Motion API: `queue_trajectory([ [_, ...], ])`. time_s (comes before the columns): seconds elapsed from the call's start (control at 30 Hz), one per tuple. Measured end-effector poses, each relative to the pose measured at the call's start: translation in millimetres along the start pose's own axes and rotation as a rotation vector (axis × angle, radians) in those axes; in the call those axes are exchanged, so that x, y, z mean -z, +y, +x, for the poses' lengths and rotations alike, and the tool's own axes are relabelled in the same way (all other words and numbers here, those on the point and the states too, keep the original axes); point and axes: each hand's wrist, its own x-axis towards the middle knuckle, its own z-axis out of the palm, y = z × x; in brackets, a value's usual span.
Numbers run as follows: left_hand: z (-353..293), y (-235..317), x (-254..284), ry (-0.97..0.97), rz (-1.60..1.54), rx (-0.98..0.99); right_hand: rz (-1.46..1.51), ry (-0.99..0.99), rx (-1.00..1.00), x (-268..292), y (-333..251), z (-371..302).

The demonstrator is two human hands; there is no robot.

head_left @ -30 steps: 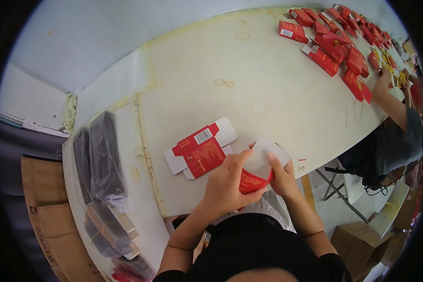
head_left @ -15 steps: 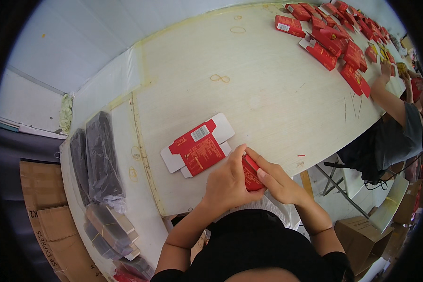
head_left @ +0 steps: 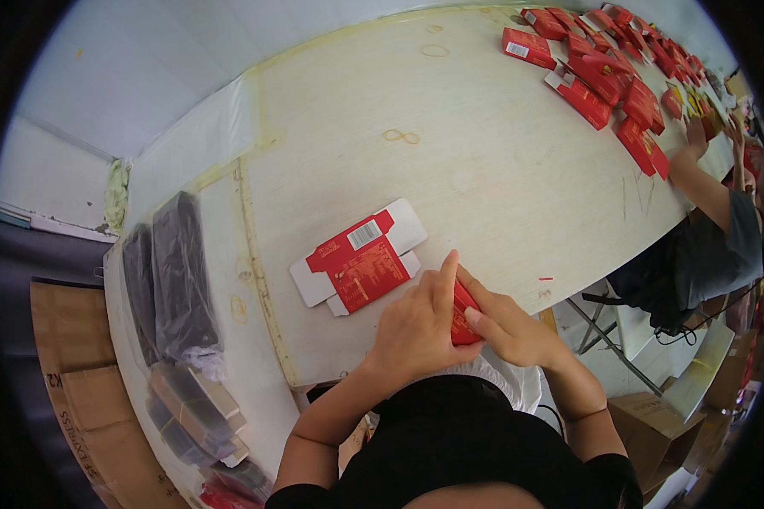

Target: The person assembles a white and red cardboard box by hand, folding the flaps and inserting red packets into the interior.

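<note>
I take the flattened red carton (head_left: 369,265), lying on the pale table (head_left: 331,161) with its white flaps spread, as my landmark. To its right and nearer the wearer, I find the held red carton (head_left: 464,318) off the surface, between the left hand (head_left: 412,327) and the right hand (head_left: 514,331). Both hands grasp it: the palms flank it, the fingers converge at its far end, and the right thumb rests on its red face. As to progress, I judge the held piece partly or wholly folded; I cannot confirm its far closure, which the hands cover. The landmark remains flat and unformed. Well beyond it, to the far right, I note a heap of red boxes (head_left: 598,78), mostly formed, some with flaps open, near a co-worker's hand (head_left: 694,140). Left of the landmark stand dark wrapped bundles (head_left: 182,271). Compared with the frame one second earlier, the white flap then exposed between the hands is out of sight, and the hands are closer together, leaving only a narrow red strip visible. The landmark shows no evident displacement on the table.
</note>
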Motion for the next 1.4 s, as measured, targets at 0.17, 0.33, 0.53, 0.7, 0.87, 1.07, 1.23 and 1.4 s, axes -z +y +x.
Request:
queue_trajectory([
  [0.17,-5.5,-6.3,-15.8,0.077,0.085,-0.005,-0.179,0.03,0.083,-15.7,15.6,-1.7],
  [0.33,-3.0,-1.6,-6.4,0.021,-0.126,-0.014,-0.06,-0.029,0.049,-0.7,18.1,-3.9],
  [0.53,-3.6,-49.9,38.2,0.099,0.106,0.12,0.698,0.722,0.189,149.4,27.1,10.0],
  [0.7,4.1,-73.8,29.5,-0.032,0.41,0.247,0.721,0.942,0.132,211.9,28.0,22.9],
  [0.87,5.5,-82.7,27.4,0.0,0.31,0.201,0.644,0.784,-0.089,149.3,58.9,24.3],
  [1.07,9.8,-54.2,44.6,0.036,0.221,0.168,0.491,0.581,-0.183,95.9,50.6,11.1],
  [1.23,7.5,-27.1,45.5,0.097,-0.049,0.05,0.477,0.198,0.034,48.8,21.7,8.8],
  [1.4,5.0,-15.7,40.6,0.105,0.015,-0.057,0.39,0.283,-0.16,6.0,-9.0,15.8],
])
